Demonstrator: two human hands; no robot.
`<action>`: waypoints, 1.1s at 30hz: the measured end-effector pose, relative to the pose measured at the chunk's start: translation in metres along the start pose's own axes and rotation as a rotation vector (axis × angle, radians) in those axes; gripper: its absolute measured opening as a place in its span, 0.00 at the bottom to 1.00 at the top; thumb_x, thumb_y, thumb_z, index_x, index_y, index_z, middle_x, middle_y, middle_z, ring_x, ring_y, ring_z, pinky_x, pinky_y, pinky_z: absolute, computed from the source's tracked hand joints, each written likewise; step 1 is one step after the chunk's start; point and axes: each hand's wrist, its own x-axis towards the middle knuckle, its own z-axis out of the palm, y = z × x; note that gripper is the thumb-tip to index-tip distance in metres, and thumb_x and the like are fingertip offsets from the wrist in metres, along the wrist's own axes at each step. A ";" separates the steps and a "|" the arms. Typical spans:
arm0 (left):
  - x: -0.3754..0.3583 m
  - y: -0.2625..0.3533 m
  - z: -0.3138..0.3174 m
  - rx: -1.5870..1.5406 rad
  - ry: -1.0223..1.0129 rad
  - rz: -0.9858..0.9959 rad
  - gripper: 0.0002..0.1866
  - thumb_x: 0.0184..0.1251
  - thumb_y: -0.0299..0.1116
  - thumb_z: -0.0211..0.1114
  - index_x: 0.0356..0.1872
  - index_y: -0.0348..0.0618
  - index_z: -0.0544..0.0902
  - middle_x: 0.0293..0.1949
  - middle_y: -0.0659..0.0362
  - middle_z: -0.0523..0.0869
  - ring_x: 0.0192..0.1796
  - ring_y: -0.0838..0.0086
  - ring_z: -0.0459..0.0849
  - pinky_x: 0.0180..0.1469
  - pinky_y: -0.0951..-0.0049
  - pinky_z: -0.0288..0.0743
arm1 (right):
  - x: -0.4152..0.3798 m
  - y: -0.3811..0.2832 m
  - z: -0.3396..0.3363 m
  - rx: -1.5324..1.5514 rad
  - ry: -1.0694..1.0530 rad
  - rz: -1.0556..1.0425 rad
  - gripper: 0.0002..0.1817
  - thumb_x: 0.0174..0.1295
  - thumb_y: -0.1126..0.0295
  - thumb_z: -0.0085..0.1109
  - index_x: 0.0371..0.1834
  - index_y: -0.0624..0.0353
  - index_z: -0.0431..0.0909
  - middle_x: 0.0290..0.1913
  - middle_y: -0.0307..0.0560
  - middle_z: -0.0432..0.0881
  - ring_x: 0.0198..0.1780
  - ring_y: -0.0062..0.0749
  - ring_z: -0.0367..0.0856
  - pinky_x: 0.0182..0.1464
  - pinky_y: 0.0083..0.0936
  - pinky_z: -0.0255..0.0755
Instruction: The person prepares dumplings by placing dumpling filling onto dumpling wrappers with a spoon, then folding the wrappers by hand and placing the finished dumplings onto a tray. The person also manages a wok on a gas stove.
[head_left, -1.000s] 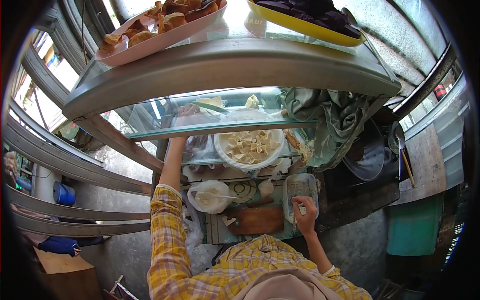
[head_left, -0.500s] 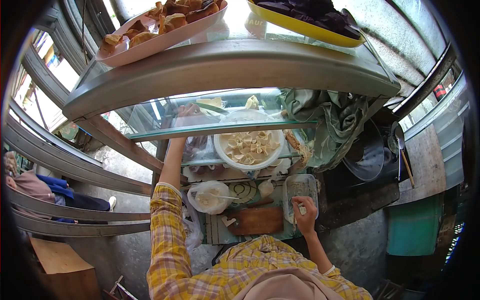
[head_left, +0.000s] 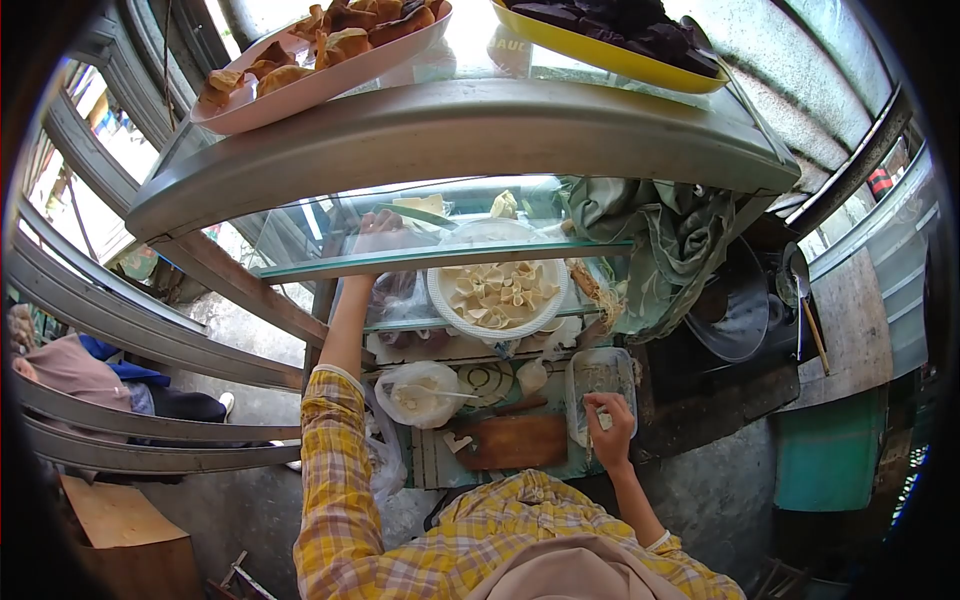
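My left hand (head_left: 379, 232) reaches up into the glass case, behind the glass shelf (head_left: 450, 259). It is just left of a pale stack of flat wrappers (head_left: 418, 204); glare on the glass blurs its fingers. Right of it stands a white plastic basket (head_left: 437, 297) of folded, pale dumplings (head_left: 502, 293). Over the right part of a clear plastic container (head_left: 600, 362), my right hand (head_left: 612, 423) is closed in a pinch. A thin, light thing shows below its fingers, too small to name. A brown wooden board (head_left: 516, 443) lies left of this container.
A bag of pale filling (head_left: 418, 393) sits left of the board. On the right are a dark wok (head_left: 735, 310), a ladle (head_left: 798, 290) and hanging grey-green cloth (head_left: 665, 240). Pink (head_left: 300, 100) and yellow (head_left: 620, 55) trays stand on top. Another person (head_left: 80, 375) is at far left.
My left hand has shifted slightly lower behind the glass. My right hand stays in its place over the container. The other person at the left has moved a little.
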 end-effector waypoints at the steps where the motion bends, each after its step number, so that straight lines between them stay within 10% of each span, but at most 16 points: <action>1: -0.001 0.000 0.001 -0.014 0.016 0.004 0.09 0.47 0.40 0.58 0.30 0.52 0.78 0.37 0.63 0.75 0.48 0.70 0.72 0.49 0.64 0.61 | 0.000 -0.001 0.000 0.003 -0.002 0.001 0.08 0.53 0.83 0.57 0.36 0.63 0.80 0.33 0.47 0.79 0.37 0.36 0.78 0.39 0.28 0.71; 28: 0.004 0.006 0.002 0.197 -0.040 0.038 0.10 0.51 0.40 0.56 0.33 0.52 0.78 0.39 0.61 0.75 0.49 0.70 0.73 0.51 0.63 0.62 | 0.013 -0.008 0.025 0.171 -0.069 0.069 0.09 0.54 0.80 0.57 0.38 0.59 0.81 0.34 0.43 0.80 0.36 0.28 0.78 0.35 0.23 0.67; 33: -0.005 -0.001 0.008 0.303 0.207 0.099 0.12 0.54 0.41 0.55 0.38 0.51 0.78 0.46 0.60 0.76 0.55 0.69 0.71 0.53 0.60 0.62 | 0.013 -0.010 0.026 0.171 -0.075 0.041 0.09 0.54 0.79 0.57 0.38 0.59 0.81 0.34 0.43 0.80 0.36 0.28 0.78 0.35 0.23 0.67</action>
